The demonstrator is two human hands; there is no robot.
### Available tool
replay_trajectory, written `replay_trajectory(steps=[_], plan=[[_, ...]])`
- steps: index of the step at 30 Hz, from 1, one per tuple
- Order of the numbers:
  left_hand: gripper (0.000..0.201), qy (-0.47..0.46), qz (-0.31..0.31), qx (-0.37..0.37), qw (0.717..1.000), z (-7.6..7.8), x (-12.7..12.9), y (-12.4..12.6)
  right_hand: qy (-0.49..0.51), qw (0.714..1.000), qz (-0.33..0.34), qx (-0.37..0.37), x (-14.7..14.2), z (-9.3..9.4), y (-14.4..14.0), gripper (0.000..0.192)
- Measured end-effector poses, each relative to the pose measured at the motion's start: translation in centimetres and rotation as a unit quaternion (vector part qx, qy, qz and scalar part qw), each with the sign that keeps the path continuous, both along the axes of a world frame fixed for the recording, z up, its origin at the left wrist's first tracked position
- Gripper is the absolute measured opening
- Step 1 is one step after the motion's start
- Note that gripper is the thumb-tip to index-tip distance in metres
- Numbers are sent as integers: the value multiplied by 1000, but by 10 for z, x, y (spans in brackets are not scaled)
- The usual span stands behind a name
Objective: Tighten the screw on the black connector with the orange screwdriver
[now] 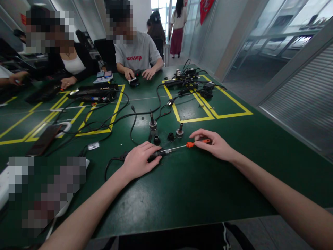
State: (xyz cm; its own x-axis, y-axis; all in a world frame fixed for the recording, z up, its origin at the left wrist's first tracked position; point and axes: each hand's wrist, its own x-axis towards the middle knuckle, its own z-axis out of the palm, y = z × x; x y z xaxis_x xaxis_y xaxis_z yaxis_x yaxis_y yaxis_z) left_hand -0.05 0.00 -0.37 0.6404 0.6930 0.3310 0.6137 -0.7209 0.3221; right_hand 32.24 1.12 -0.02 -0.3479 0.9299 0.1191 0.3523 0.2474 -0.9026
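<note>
My left hand (142, 157) is closed around a black corded tool (153, 157) lying low over the green table, its metal tip pointing right. In my right hand (214, 144) is a screwdriver (190, 144) with an orange handle. Its thin shaft reaches left to the front end of the black tool; whether they touch I cannot tell. Just beyond my left hand stands a metal cylinder with a thin shaft (153, 126). Two small black caps (170, 136) (156, 140) and a round metal part with a dark stem (179, 132) sit beside it.
Black cables (135, 113) run across the green table (208, 194). Yellow-taped areas hold a heap of corded black items (184, 81) and a black case (93, 92). A phone (45, 139) lies left. Across the table, a person in a grey shirt (140, 52) handles a dark object.
</note>
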Motion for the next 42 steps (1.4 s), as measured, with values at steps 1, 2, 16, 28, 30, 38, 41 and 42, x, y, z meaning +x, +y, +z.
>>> replay_trajectory(steps=[1, 2, 16, 28, 30, 38, 41, 42], plan=[[26, 1, -1, 0, 1000, 0, 0, 0, 4, 1000, 3, 9, 0, 0, 0, 40], [26, 3, 0, 0, 1000, 0, 0, 0, 8, 1000, 10, 7, 1, 1, 0, 42], [26, 2, 1, -1, 1000, 1, 1, 0, 4, 999, 24, -33, 0, 0, 0, 43], [24, 2, 2, -4, 1000, 1, 1, 0, -5, 999, 13, -31, -2, 1, 0, 40], [24, 3, 1, -4, 1000, 1, 1, 0, -23, 998, 15, -50, -2, 1, -1, 42], [25, 4, 0, 2, 1000, 0, 1, 0, 19, 1000, 10, 13, -4, 5, -2, 34], [25, 4, 2, 4, 1000, 0, 0, 0, -22, 999, 7, -31, -4, 2, -2, 39], [25, 3, 2, 4, 1000, 0, 0, 0, -32, 999, 8, -43, -4, 2, -2, 41]])
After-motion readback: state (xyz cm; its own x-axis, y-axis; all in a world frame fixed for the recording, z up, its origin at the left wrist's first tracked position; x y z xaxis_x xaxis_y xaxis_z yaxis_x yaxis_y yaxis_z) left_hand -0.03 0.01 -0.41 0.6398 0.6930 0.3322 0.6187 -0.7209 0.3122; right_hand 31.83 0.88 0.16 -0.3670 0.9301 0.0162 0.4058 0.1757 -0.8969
